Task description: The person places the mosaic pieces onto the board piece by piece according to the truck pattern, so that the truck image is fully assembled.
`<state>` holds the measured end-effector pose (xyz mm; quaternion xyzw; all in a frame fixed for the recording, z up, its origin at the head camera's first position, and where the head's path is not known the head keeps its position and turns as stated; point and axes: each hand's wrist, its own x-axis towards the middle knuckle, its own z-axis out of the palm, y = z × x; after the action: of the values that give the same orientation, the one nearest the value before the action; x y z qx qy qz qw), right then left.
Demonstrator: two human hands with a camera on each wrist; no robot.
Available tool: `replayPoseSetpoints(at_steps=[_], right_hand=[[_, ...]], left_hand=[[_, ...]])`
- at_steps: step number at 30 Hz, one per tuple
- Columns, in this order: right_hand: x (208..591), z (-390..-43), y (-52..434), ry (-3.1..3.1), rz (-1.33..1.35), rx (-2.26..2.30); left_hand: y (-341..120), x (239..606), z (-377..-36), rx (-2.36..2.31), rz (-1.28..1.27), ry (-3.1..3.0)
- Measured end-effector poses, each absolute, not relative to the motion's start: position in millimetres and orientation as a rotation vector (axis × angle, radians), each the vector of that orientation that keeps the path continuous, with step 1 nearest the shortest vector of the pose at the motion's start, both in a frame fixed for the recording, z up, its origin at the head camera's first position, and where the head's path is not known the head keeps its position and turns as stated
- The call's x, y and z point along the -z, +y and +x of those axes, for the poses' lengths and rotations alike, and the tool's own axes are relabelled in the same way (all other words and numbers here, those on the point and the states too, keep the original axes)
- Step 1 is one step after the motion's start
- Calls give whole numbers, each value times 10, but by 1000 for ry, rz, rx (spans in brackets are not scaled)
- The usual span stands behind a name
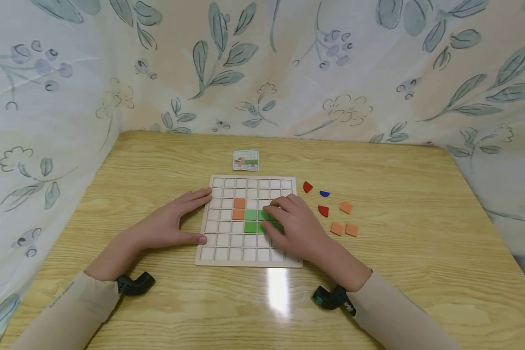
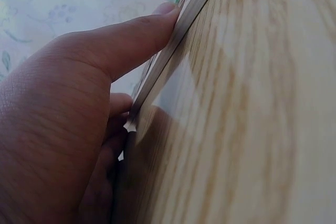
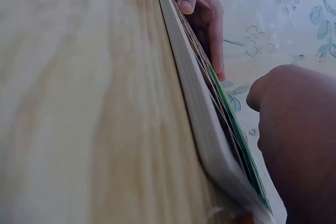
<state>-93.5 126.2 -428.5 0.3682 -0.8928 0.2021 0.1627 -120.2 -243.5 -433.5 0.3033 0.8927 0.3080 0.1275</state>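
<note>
From out here my head view has the left hand point(image 1: 170, 224), fingers spread, touching the left edge of the grid board point(image 1: 248, 264), while the right hand point(image 1: 296, 226) is over the green squares point(image 1: 251, 227) in the middle, thumb and index tips apart, can't tell if they're touching. Left wrist cam gives me that straight thumb against the board's edge. Right wrist cam's no help on the right fingertips, sorry, they're hidden.

Left hand point(image 1: 169, 223) spread, right point(image 1: 299, 224) curved
</note>
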Motion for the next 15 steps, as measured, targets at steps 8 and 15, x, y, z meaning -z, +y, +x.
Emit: replayPoseSetpoints(at_steps=[8,15], right_hand=[[4304,-858,1473,-2520,1026,-588],[4319,-805,1633,-2501,989,-619]], left_hand=[[-2446,4330,-1199,-885,890,2596],[-2428,4331,-1203,-893,888,2591]])
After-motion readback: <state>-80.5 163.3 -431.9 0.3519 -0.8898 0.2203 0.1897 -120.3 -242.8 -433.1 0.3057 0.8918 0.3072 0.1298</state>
